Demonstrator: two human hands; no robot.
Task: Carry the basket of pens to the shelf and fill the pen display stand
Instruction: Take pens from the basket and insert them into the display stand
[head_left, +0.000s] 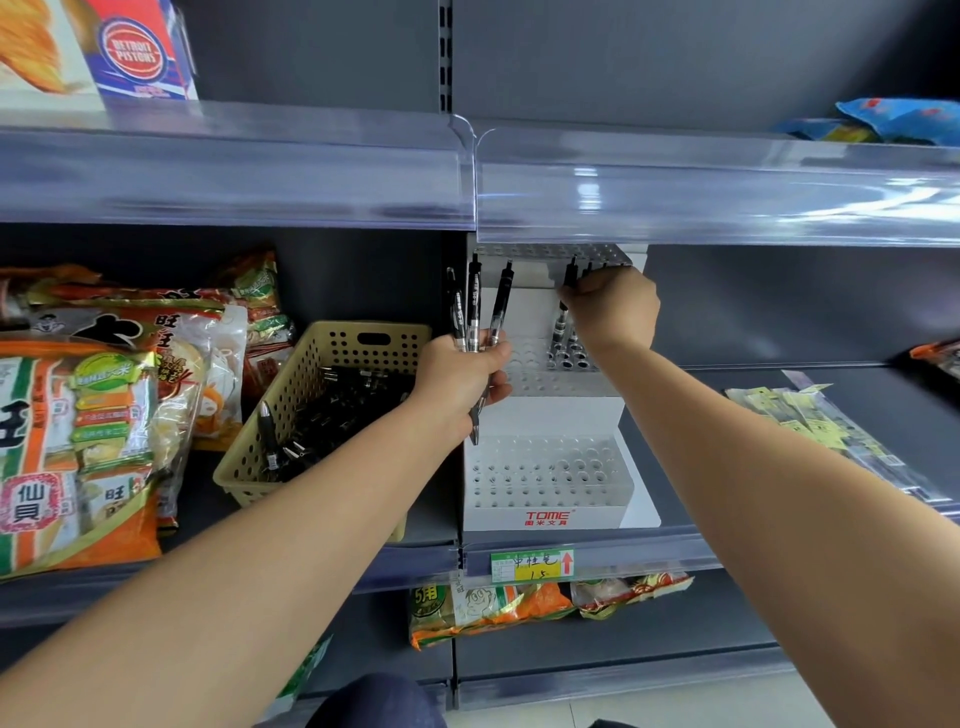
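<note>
Pen display stand (550, 478): one, white, three stepped tiers of round holes, sat on grey metal shop shelf (857, 374). Just left of stand: one tan perforated plastic basket (311, 374), heap of loose pens (337, 410) inside. Left hand (462, 374) gripped three black pens (472, 306) in front of stand. Right hand (613, 312) pinched one pen (562, 322) at stand's upper tier. Crinkly snack bags (104, 415) further left.

One view only: a wide-angle camera worn on the head, facing straight into the shelf (753, 306) from close by and tilted somewhat down. The pen display stand (550, 512) sits just right of centre, the basket (322, 358) to its left. The upper shelf's clear edge (260, 171) bows across the top, bent by the lens, and a strip of floor (597, 714) shows at the near bottom.
</note>
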